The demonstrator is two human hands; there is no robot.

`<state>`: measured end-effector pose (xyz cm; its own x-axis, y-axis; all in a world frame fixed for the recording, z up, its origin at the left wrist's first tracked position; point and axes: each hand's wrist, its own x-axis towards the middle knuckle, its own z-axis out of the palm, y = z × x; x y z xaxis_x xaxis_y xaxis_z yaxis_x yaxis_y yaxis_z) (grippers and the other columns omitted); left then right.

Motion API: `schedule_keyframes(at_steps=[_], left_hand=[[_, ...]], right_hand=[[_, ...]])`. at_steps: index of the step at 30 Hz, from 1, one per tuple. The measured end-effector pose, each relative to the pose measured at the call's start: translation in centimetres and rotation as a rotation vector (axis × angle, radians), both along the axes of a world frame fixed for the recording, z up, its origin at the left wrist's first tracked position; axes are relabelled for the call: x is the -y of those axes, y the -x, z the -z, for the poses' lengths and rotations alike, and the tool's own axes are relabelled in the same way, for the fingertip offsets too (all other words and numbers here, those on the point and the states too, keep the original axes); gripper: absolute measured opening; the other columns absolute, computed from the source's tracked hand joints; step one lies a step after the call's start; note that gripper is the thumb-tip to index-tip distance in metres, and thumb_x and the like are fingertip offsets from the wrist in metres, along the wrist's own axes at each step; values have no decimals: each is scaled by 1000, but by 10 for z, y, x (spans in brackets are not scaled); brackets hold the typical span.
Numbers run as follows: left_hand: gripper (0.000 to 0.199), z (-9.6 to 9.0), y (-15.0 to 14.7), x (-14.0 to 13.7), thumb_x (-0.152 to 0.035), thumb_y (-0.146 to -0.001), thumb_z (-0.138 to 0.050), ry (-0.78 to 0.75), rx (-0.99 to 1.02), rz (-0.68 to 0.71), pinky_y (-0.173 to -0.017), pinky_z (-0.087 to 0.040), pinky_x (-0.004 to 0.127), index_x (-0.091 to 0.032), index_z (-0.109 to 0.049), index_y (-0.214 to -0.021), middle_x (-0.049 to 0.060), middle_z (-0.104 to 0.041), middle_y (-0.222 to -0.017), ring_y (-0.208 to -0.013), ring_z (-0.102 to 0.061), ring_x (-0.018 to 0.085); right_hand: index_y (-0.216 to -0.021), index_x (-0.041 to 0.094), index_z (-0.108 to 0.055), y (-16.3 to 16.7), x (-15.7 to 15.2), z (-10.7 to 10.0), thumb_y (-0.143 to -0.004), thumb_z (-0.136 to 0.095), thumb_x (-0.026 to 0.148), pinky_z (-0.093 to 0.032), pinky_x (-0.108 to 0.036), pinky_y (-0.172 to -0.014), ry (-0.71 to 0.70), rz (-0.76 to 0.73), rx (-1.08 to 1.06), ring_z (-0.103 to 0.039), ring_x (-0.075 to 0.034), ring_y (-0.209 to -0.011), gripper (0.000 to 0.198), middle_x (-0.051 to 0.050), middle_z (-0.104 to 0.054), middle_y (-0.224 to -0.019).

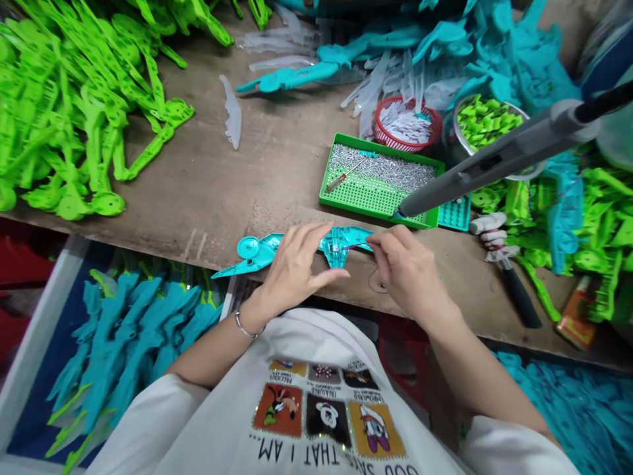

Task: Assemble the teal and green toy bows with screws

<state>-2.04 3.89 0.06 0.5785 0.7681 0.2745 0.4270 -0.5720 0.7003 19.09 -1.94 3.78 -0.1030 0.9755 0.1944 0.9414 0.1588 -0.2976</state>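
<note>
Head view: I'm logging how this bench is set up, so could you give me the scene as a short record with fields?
Left hand: spread over the turquoise shell
Right hand: pinching a thin reddish strand at the shell
Green tray: holds small metal pieces and a red-handled screwdriver
Behind tray: red basket of pale pieces
Gray tool: slants down over the tray
Far left: heaped lime-green parts

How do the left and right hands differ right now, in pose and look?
The left hand is spread over the teal part, thumb held out; the right hand is drawn into a pinch on a thin dark strand. The left hand has a bracelet at its wrist; the right hand shows none. Both hands are bare and at the same part.
</note>
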Motion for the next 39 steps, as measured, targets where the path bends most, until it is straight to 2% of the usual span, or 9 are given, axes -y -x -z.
schedule_keyframes(at_steps=[3, 9, 15, 22, 28, 30, 34, 37, 39], left_hand=[[107, 7, -6, -2, -65, -70, -82, -64, -200, 33, -111, -36, 54, -12, -38, -153, 24, -51, -149, -136, -47, 41], [106, 21, -14, 0, -57, -76, -81, -115, -311, -4, -109, -34, 52, -9, -30, -155, 20, -61, -132, -121, -55, 37], [104, 21, -15, 0, -54, -79, -78, -122, -286, -5, -107, -35, 49, -8, -26, -157, 18, -64, -127, -115, -57, 35], [100, 19, -15, 1, -53, -80, -77, -114, -252, 13, -107, -33, 49, -9, -29, -156, 20, -61, -136, -116, -57, 36], [101, 23, -15, -1, -51, -77, -82, -77, -217, 66, -108, -35, 51, -12, -30, -155, 21, -59, -140, -123, -57, 38], [89, 22, -13, -6, -50, -79, -81, -27, -169, 105, -110, -36, 52, -13, -38, -149, 21, -59, -141, -128, -55, 37], [28, 7, -5, -11, -33, -93, -65, 50, -47, 109, -109, -43, 48, -17, -59, -116, 17, -63, -133, -132, -54, 30], [8, -4, 5, 2, -26, -95, -59, 153, 50, -56, -91, -53, 39, -19, -63, -94, 10, -72, -103, -103, -67, 23], [11, -2, 9, 17, -30, -94, -62, 407, 93, -119, -73, -55, 32, -19, -64, -92, 6, -72, -89, -81, -69, 18]], right_hand=[[-92, 15, -66, -3, -4, -4, -97, -47, 12, -38, -31, -62, 80, -13, 273, -54, -21, -74, 19, -10, -61, -86], [-89, 13, -64, 11, -13, -7, -91, -43, 2, -30, -31, -58, 137, -90, 465, -49, -22, -75, 24, -12, -58, -85], [-91, 13, -64, 9, -15, -3, -91, -42, 2, -33, -31, -60, 182, -125, 353, -49, -20, -73, 24, -11, -58, -86], [-94, 19, -66, -16, -16, 27, -99, -48, 23, -46, -33, -69, 135, -36, -90, -61, -21, -79, 18, -9, -64, -88], [-92, 20, -65, -19, -10, 43, -98, -51, 22, -48, -34, -74, 129, 0, -239, -62, -20, -80, 16, -7, -66, -85], [-93, 19, -66, -18, -8, 46, -98, -51, 23, -48, -34, -74, 116, 17, -244, -62, -20, -81, 16, -7, -66, -86], [-94, 19, -68, -16, -5, 49, -99, -52, 24, -48, -33, -74, 97, 31, -232, -62, -21, -82, 17, -7, -65, -87], [-93, 18, -68, -17, -4, 50, -98, -52, 23, -48, -33, -74, 101, 20, -237, -62, -20, -82, 17, -7, -64, -87], [-93, 18, -67, -19, -4, 50, -99, -51, 24, -48, -33, -75, 102, 8, -244, -62, -20, -82, 18, -8, -64, -87]])
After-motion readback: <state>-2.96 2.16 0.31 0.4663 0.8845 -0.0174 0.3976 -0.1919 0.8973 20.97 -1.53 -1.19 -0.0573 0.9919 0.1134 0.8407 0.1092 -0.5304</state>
